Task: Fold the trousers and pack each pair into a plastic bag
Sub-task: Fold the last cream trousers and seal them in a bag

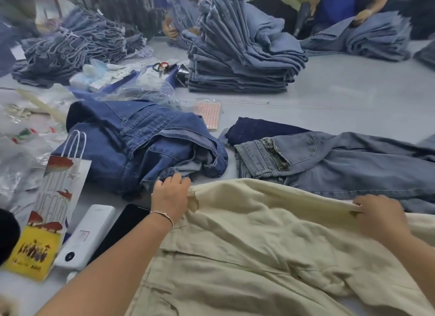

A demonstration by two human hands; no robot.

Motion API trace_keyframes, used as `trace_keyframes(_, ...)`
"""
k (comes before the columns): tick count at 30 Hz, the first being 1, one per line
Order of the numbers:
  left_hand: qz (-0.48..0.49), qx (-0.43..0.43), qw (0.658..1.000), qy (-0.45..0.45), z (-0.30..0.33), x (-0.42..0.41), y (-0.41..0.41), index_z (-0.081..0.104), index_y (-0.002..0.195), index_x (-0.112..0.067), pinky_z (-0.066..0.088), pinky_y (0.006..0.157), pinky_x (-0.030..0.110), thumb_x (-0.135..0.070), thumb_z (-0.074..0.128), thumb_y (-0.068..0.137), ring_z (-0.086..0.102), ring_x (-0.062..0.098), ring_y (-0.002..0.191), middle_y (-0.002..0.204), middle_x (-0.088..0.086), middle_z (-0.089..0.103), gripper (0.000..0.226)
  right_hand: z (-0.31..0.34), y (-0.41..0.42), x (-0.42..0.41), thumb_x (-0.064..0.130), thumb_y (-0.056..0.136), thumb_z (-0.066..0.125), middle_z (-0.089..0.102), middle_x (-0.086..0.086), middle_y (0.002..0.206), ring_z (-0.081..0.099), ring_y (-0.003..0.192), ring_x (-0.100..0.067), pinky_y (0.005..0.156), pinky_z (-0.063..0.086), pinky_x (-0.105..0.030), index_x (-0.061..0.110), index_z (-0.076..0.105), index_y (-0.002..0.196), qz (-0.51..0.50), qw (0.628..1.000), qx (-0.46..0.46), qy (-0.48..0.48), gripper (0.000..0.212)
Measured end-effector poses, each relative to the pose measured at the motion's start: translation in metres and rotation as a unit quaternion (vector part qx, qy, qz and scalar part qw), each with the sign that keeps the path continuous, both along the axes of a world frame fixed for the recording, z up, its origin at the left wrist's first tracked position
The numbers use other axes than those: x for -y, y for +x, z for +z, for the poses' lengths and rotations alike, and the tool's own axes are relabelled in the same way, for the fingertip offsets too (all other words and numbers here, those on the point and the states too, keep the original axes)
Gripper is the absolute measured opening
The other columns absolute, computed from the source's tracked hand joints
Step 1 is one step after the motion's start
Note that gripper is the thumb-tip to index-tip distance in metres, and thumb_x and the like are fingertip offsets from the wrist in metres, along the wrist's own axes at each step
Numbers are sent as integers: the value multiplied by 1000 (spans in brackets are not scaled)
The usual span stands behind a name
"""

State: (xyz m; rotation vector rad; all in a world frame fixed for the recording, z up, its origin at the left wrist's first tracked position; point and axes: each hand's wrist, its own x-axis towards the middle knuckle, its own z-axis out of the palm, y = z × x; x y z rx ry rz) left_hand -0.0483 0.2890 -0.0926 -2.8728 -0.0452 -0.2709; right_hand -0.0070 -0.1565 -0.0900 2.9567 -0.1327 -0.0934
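- A pair of beige trousers (pixel 270 240) lies spread over the near part of the grey table (pixel 329 99), rumpled, filling most of the near right.
- The left hand (pixel 170 197) grasps the far left corner of the beige trousers, fingers curled over the cloth edge; a thin bracelet (pixel 162 215) sits on that wrist.
- The right hand (pixel 379 215) pinches the same far edge further right, so the edge runs raised between the two hands.
- Just beyond the left hand lies a crumpled heap of dark blue jeans (pixel 141 146), touching or nearly touching its fingertips.
- To the right of that heap, a lighter grey-blue pair of jeans (pixel 341 165) lies flat beyond the beige edge, with a dark navy garment (pixel 259 128) partly under its far side.
- Far centre stands a tall stack of folded jeans (pixel 240 64); another pile of denim (pixel 70 50) sits far left.
- Clear plastic bags (pixel 141 90) lie crumpled between the dark heap and the far piles, more plastic at the left edge.
- Near left: a printed paper gift bag (pixel 49 210) with white cord handles, a white power bank (pixel 87 235) beside it, and a dark phone (pixel 120 231) lying flat, partly under the left forearm.
- At the far edge other people's hands handle denim; details there are blurred.
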Motion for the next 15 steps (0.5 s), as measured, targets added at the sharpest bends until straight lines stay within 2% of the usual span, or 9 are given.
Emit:
trace_keyframes(3,12,9,1000,-26,22,-7,-12,56,105,-15,40,71,37,-12,58,82,59,28,84,105,8,54,24,21,-11,18,3,78,56,64,-7,85,53,74,-31,60,38,-34,26,57,74,-30,987,63,145,23)
trace_keyframes(5,21,42,998,-51,43,-9,-25,57,100,-13,38,70,38,-9,61,76,56,30,77,102,9,52,25,39,-21,36,2,78,56,59,-8,86,55,77,-32,64,44,-39,24,60,76,-5,978,112,176,22)
trace_keyframes(7,6,83,994,-74,64,-10,-43,59,87,-11,36,68,39,-3,64,70,54,32,70,92,11,53,19,58,-35,54,12,83,56,48,0,78,53,73,-33,63,47,-42,26,55,74,35,961,200,187,16)
trace_keyframes(9,-20,128,987,-95,78,-12,-67,58,74,-12,33,66,37,3,65,65,53,31,66,79,8,53,19,76,-58,75,33,87,52,35,10,73,47,66,-27,54,43,-40,33,45,77,97,942,268,177,12)
trace_keyframes(11,-46,164,979,-108,84,-17,-97,55,67,-13,31,63,36,2,58,65,52,30,64,70,6,51,16,81,-88,103,54,91,40,38,14,79,45,67,-18,54,41,-39,34,45,83,165,944,238,156,22)
trace_keyframes(13,-80,172,977,-102,79,-22,-131,51,65,-12,32,59,35,-6,44,66,51,30,62,67,7,49,9,71,-137,116,59,91,28,44,15,90,49,74,-17,60,44,-36,29,52,94,208,950,205,107,38)
trace_keyframes(15,-113,156,977,-91,66,-27,-167,49,64,-11,34,54,35,-9,38,66,49,30,58,65,9,49,11,49,-201,113,53,95,30,59,-3,95,60,73,-29,66,43,-36,24,55,100,249,936,201,145,38)
